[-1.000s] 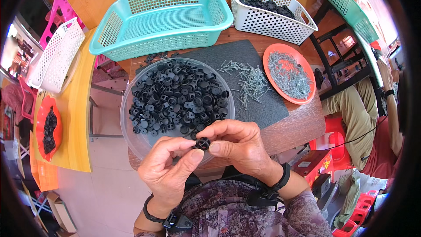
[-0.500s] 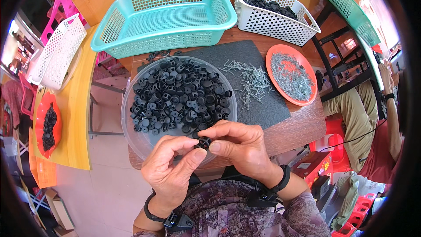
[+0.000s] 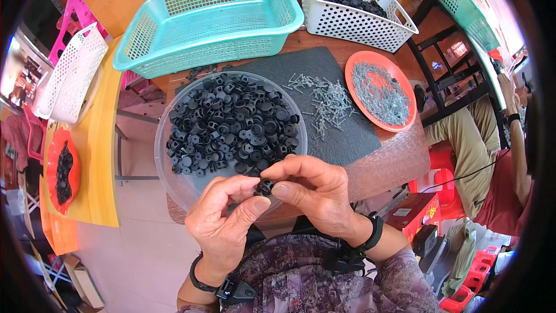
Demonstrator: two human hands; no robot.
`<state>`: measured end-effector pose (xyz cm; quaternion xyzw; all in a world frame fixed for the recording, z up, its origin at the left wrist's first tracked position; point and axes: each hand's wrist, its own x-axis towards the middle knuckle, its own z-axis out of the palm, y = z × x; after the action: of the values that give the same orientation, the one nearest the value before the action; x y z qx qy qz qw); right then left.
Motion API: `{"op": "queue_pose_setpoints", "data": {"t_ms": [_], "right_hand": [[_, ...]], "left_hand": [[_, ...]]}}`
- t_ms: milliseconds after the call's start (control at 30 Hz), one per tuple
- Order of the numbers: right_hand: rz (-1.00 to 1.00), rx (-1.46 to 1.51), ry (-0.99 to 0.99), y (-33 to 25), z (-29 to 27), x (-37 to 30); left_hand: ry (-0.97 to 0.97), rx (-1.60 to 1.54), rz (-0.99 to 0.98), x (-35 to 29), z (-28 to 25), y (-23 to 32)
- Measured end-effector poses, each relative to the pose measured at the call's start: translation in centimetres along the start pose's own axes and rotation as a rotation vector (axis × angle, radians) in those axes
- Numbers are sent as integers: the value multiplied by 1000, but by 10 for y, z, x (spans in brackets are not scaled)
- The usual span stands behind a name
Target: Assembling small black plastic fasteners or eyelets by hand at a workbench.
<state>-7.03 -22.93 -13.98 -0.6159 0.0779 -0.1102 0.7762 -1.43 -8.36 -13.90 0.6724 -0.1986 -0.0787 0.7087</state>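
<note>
Between my two hands, just over the near rim of a clear round tub, is a small round black plastic part [image 3: 264, 186] with holes in it. My left hand [image 3: 223, 211] pinches it from the left with thumb and forefinger. From the right, the thumb and forefinger of my right hand [image 3: 313, 191] grip the same part. Beneath and beyond them, the clear round tub [image 3: 163, 165] holds a heap of similar black plastic parts [image 3: 231, 122]. Loose silver screws [image 3: 331, 104] lie on a dark grey mat [image 3: 313, 61] to the right of the tub.
An orange plate [image 3: 351, 75] of screws stands at the right. Behind are a turquoise basket [image 3: 202, 55] and a white basket [image 3: 353, 32] with black pieces. A red dish [image 3: 53, 168] sits on the yellow table [image 3: 101, 168] at left. Another person [image 3: 469, 145] sits at far right.
The black part has turned between my fingertips, now showing its holes. Both hands keep their pinch, and the whole view has shifted slightly.
</note>
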Motion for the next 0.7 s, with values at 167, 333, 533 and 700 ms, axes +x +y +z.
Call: {"op": "queue_pose_setpoints", "data": {"t_ms": [167, 333, 533, 700], "right_hand": [[-30, 28, -22, 3, -4, 0], [-103, 13, -51, 4, -6, 2], [-143, -181, 12, -2, -6, 0], [-138, -150, 5, 1, -9, 0]], "left_hand": [[-1, -154, -103, 1, 2, 1], [-39, -137, -80, 2, 2, 0], [-40, -142, -86, 2, 3, -1], [-79, -167, -156, 3, 2, 2]]}}
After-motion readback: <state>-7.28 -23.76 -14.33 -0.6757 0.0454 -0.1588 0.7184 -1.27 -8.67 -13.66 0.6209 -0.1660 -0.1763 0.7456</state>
